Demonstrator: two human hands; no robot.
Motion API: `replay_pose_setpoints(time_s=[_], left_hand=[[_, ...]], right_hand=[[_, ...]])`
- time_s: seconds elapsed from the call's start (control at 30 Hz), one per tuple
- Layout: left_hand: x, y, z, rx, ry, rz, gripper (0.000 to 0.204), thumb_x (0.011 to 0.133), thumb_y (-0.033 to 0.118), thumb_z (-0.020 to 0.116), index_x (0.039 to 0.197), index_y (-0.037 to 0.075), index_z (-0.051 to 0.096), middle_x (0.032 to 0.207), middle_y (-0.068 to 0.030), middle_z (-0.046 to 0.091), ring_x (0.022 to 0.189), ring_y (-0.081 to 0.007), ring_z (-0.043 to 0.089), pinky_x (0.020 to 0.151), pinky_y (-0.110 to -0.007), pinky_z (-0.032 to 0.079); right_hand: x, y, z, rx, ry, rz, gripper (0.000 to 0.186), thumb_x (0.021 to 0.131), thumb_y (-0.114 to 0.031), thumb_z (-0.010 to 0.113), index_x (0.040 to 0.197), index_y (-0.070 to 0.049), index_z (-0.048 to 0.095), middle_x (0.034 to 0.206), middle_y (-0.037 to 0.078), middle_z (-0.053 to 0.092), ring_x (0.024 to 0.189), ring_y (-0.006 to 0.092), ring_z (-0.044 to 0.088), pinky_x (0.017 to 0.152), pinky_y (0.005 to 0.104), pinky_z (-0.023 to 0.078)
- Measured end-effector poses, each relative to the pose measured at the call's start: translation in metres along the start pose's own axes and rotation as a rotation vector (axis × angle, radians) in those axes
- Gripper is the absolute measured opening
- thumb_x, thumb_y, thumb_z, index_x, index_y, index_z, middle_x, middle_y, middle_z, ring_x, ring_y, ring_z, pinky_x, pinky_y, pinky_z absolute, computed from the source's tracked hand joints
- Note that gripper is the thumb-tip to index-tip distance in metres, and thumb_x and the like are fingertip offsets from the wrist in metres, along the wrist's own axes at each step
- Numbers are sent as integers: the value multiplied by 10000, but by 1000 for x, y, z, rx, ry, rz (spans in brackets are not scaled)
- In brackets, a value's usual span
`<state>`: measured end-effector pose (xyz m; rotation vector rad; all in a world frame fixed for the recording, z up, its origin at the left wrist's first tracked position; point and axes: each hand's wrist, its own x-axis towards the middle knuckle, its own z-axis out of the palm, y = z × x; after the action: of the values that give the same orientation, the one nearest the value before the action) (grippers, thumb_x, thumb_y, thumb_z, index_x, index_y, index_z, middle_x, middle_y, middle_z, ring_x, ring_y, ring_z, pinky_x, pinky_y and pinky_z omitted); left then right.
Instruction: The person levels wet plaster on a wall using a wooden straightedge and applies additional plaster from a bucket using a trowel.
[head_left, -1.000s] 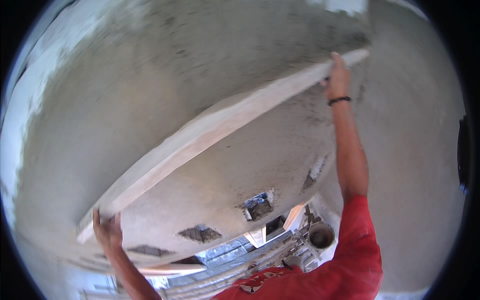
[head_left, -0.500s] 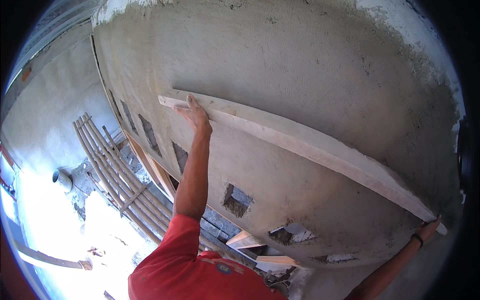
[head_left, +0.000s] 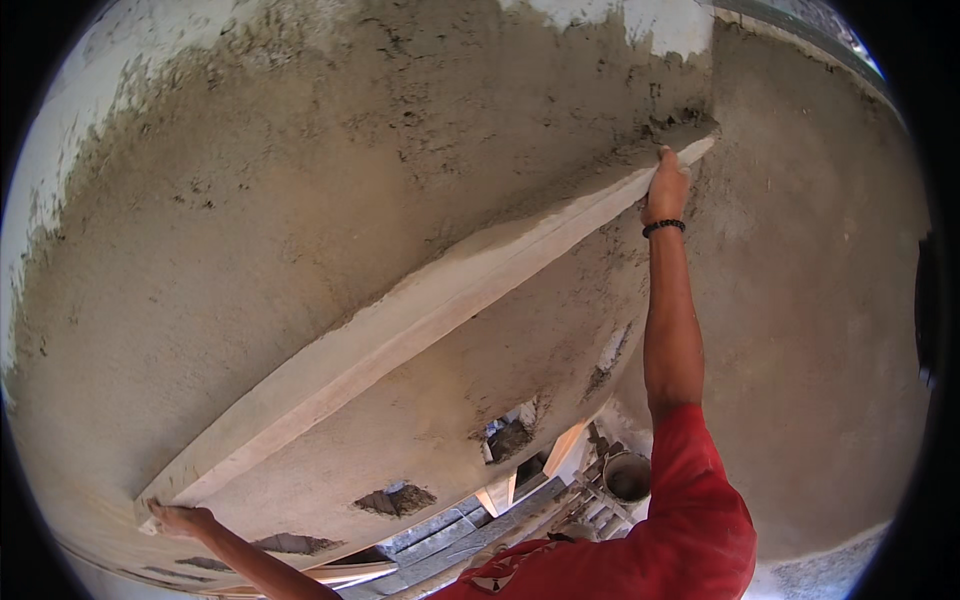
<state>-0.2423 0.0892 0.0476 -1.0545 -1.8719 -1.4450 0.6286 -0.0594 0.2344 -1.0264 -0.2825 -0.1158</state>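
Note:
A long pale wooden straightedge board (head_left: 400,345) lies against the grey, freshly plastered wall (head_left: 300,215), slanting from lower left to upper right. My left hand (head_left: 180,519) grips its lower left end, fingers around the edge. Close to the upper right end, my right hand (head_left: 667,187) is closed around the board, with a dark bead bracelet at the wrist. Wet mortar (head_left: 690,130) is heaped along the board's top edge there, near the wall corner. The fingertips behind the board are partly hidden.
Below the board, the wall has several rough openings, among them one hole (head_left: 508,432) and another (head_left: 397,498). A bucket (head_left: 627,477) stands low down, left of my right sleeve. A plastered side wall (head_left: 800,300) meets this wall at the right.
My view has swung to the right, bringing the wall corner and bucket into sight. Both hands still hold the board. The pole rack at the left has left the picture.

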Motion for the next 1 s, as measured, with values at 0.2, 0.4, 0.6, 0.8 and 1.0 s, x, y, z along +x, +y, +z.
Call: replay_pose_setpoints(time_s=[0.2,0.4,0.6,0.8,1.0], left_hand=[[-5,14,2,156,17,119,583,787,-45,516,1356,6,398,1322,-226,481,1238,-347,446,999,-440,381],[19,75,-25,-356,-56,-523,543,856,3,438,1389,101,396,1330,-246,458,1236,-360,413,997,-454,379],[62,0,-24,-257,55,-350,547,854,136,513,1368,44,351,1320,-234,429,1199,-327,431,998,-422,374],[77,43,-4,-662,177,-608,661,829,266,625,1336,-16,310,1309,-216,394,1156,-294,453,999,-388,365],[126,36,-25,-796,258,-623,607,831,243,646,1274,-35,337,1149,-180,459,1058,-238,479,917,-360,406]], right_hand=[[-20,-9,-8,123,12,-79,448,842,-266,567,1116,75,468,1013,161,579,818,231,578,693,356,480],[-14,-16,-12,77,-1,-12,410,843,-306,557,1064,34,496,933,119,576,683,198,579,522,340,468],[4,29,8,-253,-126,-281,448,933,-329,445,1205,24,493,1125,150,569,1030,276,537,887,379,399],[109,2,-62,-262,-256,-372,553,976,-382,350,1353,21,394,1361,172,429,1221,288,434,1036,404,345],[83,-39,-7,-218,-192,-204,535,970,-358,367,1350,17,402,1325,178,464,1181,287,478,1015,396,370]])
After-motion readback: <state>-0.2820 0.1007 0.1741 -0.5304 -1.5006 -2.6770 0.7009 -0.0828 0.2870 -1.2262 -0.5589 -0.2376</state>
